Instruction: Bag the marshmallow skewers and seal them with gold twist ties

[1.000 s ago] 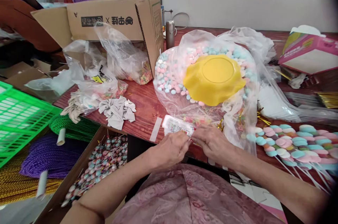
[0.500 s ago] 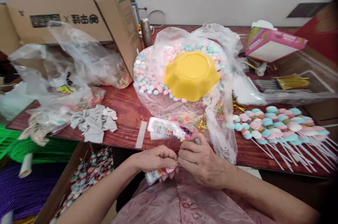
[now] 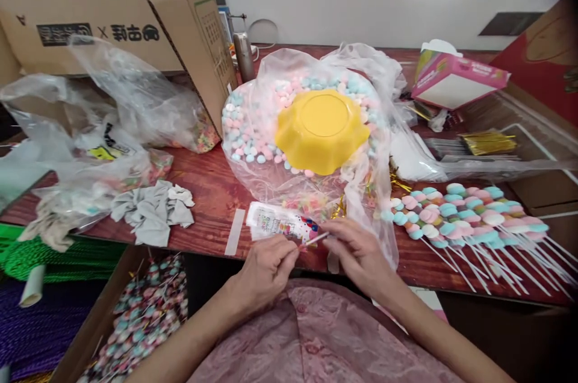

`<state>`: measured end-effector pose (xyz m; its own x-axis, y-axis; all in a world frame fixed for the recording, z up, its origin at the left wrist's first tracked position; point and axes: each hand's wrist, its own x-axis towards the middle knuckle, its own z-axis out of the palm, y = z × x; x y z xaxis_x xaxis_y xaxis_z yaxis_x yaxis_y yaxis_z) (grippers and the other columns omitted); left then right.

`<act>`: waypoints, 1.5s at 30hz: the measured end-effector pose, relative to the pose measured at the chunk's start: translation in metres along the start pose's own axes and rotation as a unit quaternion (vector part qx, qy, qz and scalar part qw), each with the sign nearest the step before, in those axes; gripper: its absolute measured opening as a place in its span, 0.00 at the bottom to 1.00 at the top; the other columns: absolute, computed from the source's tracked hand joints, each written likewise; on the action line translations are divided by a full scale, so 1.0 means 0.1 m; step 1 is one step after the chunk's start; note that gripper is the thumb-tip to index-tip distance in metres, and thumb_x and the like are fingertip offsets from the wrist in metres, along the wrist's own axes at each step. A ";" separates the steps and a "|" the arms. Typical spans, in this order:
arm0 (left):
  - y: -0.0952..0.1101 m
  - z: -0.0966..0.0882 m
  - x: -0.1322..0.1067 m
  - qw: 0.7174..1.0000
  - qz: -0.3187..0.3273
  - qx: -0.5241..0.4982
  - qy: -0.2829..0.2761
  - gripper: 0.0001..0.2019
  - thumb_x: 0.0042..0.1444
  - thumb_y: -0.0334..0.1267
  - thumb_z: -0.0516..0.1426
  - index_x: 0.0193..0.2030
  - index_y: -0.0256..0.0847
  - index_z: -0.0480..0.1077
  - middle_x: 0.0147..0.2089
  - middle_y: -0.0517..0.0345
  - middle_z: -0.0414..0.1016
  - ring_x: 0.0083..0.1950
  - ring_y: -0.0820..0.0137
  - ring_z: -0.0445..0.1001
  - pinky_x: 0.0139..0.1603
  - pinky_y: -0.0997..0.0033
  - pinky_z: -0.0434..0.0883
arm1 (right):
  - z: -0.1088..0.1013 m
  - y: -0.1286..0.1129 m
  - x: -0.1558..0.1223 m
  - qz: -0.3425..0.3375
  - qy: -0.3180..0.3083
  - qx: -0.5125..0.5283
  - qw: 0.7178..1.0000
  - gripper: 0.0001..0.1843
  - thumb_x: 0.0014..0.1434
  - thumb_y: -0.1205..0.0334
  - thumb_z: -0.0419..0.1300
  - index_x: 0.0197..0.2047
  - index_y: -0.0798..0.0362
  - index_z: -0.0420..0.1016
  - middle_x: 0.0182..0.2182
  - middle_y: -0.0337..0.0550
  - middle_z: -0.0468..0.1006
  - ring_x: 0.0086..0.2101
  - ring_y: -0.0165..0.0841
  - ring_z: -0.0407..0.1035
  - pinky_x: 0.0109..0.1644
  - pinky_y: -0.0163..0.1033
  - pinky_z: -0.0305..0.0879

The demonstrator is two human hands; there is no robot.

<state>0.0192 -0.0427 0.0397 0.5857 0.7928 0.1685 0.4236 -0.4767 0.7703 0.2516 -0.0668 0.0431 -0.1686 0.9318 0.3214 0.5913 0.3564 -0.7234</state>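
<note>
My right hand (image 3: 354, 250) pinches a thin white stick (image 3: 318, 238) that slants down toward my left hand (image 3: 268, 265). The left fingers are closed at the stick's other end, where a small reddish bit shows; what else they hold is hidden. Just behind both hands lies a stack of printed clear pouches (image 3: 282, 221) at the table edge. A clear plastic bag (image 3: 244, 175) of pink, blue and white candies spreads beyond, with an upturned yellow scalloped bowl (image 3: 323, 133) on top. To the right, marshmallow-like candy skewers (image 3: 469, 211) lie in a pile with their white sticks pointing toward me.
A grey cloth (image 3: 156, 211) and filled plastic bags (image 3: 135, 112) lie left, before a cardboard box (image 3: 112, 28). Below the table's left edge stands a box of candy sticks (image 3: 144, 323). At right, a clear tray (image 3: 542, 163) holds gold twist ties (image 3: 487, 142). A metal can (image 3: 244, 58) stands behind.
The printed pouch with pink candy is no longer visible under my left hand. My hands have moved apart, and a white stick now shows between them. The view has shifted slightly.
</note>
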 end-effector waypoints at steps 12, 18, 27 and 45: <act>0.05 0.09 0.18 0.834 -0.297 -0.459 0.072 0.14 0.47 0.47 0.65 0.26 0.36 0.76 0.25 0.60 0.71 0.24 0.78 0.65 0.26 0.77 0.65 | 0.02 0.26 0.22 0.036 0.002 -0.243 0.969 0.11 0.65 0.62 0.57 0.31 0.51 0.77 0.32 0.44 0.76 0.37 0.38 0.68 0.39 0.42 0.59; -0.05 0.13 0.08 0.840 -0.291 -0.456 0.046 0.17 0.48 0.51 0.66 0.33 0.36 0.79 0.27 0.60 0.70 0.26 0.78 0.65 0.29 0.77 0.68 | 0.04 0.31 0.28 0.038 0.031 -0.151 0.987 0.11 0.64 0.63 0.55 0.31 0.50 0.76 0.33 0.43 0.77 0.36 0.37 0.70 0.41 0.42 0.63; 0.04 0.10 0.19 0.836 -0.290 -0.465 0.040 0.17 0.48 0.48 0.64 0.22 0.36 0.71 0.22 0.62 0.65 0.23 0.80 0.62 0.25 0.79 0.63 | -0.17 0.44 0.38 0.089 0.082 -0.013 0.993 0.13 0.66 0.57 0.50 0.32 0.52 0.68 0.24 0.39 0.74 0.20 0.28 0.63 0.22 0.35 0.60; -0.02 0.18 0.19 0.807 -0.312 -0.492 0.100 0.12 0.46 0.44 0.65 0.27 0.35 0.76 0.23 0.62 0.70 0.19 0.81 0.63 0.21 0.79 0.62 | 0.00 0.42 0.43 0.129 0.080 0.057 0.987 0.10 0.56 0.56 0.63 0.26 0.50 0.76 0.26 0.40 0.75 0.31 0.34 0.67 0.37 0.41 0.62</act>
<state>0.0420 -0.0335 0.0304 0.3067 0.8541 -0.4201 -0.2185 0.4927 0.8423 0.2694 -0.0112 0.0264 0.1089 0.9731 0.2029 0.5043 0.1218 -0.8549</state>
